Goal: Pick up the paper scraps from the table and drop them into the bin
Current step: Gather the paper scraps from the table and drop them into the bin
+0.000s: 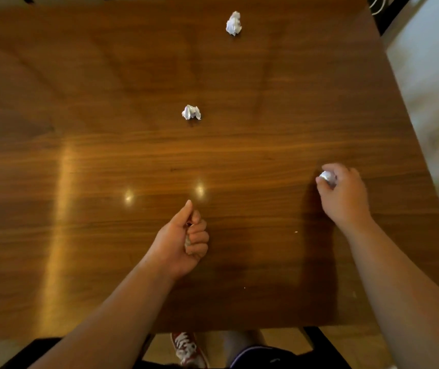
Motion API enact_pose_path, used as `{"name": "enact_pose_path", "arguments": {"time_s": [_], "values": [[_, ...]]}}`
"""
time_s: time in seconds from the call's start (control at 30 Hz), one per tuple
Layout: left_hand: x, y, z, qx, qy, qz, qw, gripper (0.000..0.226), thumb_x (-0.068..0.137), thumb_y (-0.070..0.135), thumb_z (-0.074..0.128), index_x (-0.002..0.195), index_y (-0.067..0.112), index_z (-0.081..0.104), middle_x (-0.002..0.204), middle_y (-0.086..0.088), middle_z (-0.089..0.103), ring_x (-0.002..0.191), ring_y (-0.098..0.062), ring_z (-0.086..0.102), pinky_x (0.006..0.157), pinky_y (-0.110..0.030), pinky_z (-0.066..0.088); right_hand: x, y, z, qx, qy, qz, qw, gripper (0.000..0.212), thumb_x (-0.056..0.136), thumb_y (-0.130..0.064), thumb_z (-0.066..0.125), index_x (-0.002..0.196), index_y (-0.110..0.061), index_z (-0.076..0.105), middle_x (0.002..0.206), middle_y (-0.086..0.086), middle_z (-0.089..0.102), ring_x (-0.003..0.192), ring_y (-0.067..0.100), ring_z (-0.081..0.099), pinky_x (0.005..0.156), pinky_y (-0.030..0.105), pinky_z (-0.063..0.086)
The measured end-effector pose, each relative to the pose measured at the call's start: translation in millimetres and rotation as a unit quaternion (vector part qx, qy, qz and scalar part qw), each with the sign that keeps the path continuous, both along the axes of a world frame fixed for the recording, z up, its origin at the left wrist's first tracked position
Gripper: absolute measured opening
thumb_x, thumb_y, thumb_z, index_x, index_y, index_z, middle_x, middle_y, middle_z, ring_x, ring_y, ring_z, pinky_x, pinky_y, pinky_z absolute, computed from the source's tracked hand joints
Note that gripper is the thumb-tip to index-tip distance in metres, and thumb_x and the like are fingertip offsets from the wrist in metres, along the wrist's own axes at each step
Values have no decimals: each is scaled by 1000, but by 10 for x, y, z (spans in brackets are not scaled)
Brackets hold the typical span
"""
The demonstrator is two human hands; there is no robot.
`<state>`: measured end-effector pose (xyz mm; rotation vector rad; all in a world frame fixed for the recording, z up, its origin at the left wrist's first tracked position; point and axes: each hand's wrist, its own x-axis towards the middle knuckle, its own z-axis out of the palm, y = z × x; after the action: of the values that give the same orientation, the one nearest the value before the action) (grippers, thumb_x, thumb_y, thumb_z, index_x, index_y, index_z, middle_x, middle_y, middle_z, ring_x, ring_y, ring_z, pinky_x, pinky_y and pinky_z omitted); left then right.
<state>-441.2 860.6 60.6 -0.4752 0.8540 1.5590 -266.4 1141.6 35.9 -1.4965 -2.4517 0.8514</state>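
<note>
1. Left hand (183, 241) fisted over the wooden table (80, 155), near-middle, fingers curled round a crumpled scrap (188, 245), mostly hidden.
2. Right hand (344, 194) by the table's right edge, fingertips pinching a white paper ball (327, 177).
3. Centre wad (191, 112) lies loose mid-table.
4. Far wad (234, 23) lies near the table's far edge.
5. Red sneaker (186, 347) below the table's near edge.

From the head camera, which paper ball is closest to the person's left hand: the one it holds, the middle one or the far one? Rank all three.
1. Held scrap, inside the left hand grip.
2. Middle ball, ahead at the centre of the table.
3. Far ball, near the far edge, slightly right.
</note>
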Motion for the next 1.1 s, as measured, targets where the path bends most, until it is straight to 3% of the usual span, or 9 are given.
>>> {"name": "enact_pose_path", "arguments": {"time_s": [0.07,0.13,0.2,0.3,0.4,0.53,0.8,1.0,1.1], "values": [[-12,-169,54,16,4,4,1000,36,92,42,49,69,15,55,52,5,39,35,-4,35,27,-15,27,-50,-299,118,-161,93,-89,979,17,94,-34,56,109,-28,63,112,0,63,84,14,63,65,27,46],[-10,-369,102,36,-6,8,999,36,93,41,48,72,14,57,54,4,42,36,-4,36,28,-15,27,-90,-681,258,-366,201,-216,882,15,94,-34,55,99,-26,66,98,6,70,66,12,64,55,26,46],[8,-603,151,49,-15,16,999,35,94,40,48,74,13,58,56,3,45,38,-5,38,29,-15,29,-49,-1100,368,-522,245,-257,776,26,95,-37,52,104,-18,67,86,7,74,61,13,66,51,27,48],[60,-996,248,50,-13,26,998,34,92,40,52,73,13,60,58,3,46,40,-5,40,30,-16,30,100,-1736,497,-638,259,-259,678,36,93,-40,51,106,-12,69,86,10,73,70,19,71,55,31,54],[148,-1423,343,34,0,36,999,31,88,38,57,72,12,62,60,2,48,42,-6,41,30,-17,31,199,-2314,658,-687,258,-267,625,41,93,-42,51,107,-7,68,89,13,72,74,23,71,57,32,57],[284,-2013,450,17,-2,45,999,29,85,38,60,74,12,64,61,1,52,44,-7,45,31,-17,33,258,-2982,863,-702,250,-261,614,41,94,-40,50,105,-4,67,88,16,72,74,26,72,56,34,58],[691,-3152,628,-22,41,98,994,28,86,39,59,77,14,63,61,2,54,46,-6,51,31,-16,34,334,-3868,1184,-702,202,-176,660,36,98,-30,47,112,-2,65,97,18,71,80,25,71,60,33,59],[1211,-3850,660,-65,44,207,975,26,89,39,58,81,14,64,64,1,54,48,-7,51,32,-16,36,357,-4247,1219,-687,96,-101,713,35,98,-28,47,114,-3,66,108,20,71,87,26,70,60,33,57],[1547,-4067,649,-79,32,280,956,28,90,38,57,78,14,65,61,1,54,46,-7,52,31,-17,37,357,-4376,1189,-678,41,-43,733,35,98,-29,47,112,-4,68,102,18,73,85,26,71,58,33,57]]}}
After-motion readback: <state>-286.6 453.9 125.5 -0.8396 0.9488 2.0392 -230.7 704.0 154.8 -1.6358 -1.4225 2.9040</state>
